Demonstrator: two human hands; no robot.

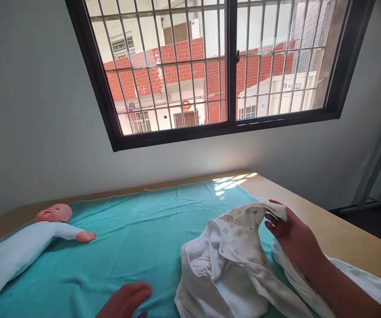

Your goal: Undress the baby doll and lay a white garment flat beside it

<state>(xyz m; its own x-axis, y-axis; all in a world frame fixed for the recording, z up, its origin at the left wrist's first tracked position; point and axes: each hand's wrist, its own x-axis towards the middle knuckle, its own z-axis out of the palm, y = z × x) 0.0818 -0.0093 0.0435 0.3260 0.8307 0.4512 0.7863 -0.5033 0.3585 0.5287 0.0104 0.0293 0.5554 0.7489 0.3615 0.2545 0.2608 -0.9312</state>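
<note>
My right hand [293,232] pinches one sleeve end of a white baby garment [240,247] with small printed figures and lifts it. The rest of the garment lies crumpled on the teal cloth [137,238], its inside partly showing. At the bottom edge, my left hand [124,301] is slightly blurred and only partly in frame. Its fingers reach toward the garment, apart from the thumb, with nothing held. A baby doll [21,247] in a white suit lies on its back at the left, one arm stretched out over the cloth.
The teal cloth covers much of a wooden table [313,216]. Another white cloth item [359,274] lies under and beside my right forearm. Behind the table are a wall and a barred window [230,66]. A metal frame [379,163] stands at the right.
</note>
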